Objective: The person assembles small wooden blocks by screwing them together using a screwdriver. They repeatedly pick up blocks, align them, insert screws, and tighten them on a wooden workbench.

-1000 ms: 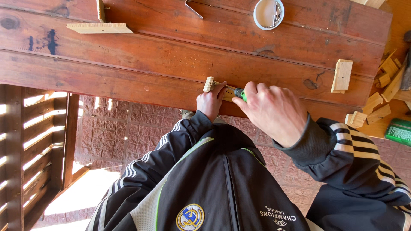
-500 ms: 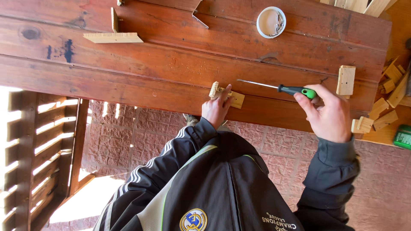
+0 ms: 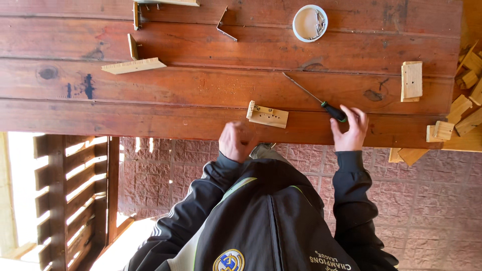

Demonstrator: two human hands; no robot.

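A small pale wooden block with small holes lies near the front edge of the red-brown plank table. My left hand is blurred, just below and left of the block at the table's edge, off the block, with nothing in it. A green-and-black-handled screwdriver lies on the table, its thin shaft pointing up-left. My right hand has its thumb and fingers loosely around the handle's end.
A white round tub with small metal parts stands at the back. A wooden strip, a metal bracket and a flat block lie on the table. Loose wooden offcuts pile at the right. A slatted frame stands lower left.
My left hand has let go of the small block and pulled back to the table's edge. My right hand has lowered the screwdriver flat onto the table to the block's right.
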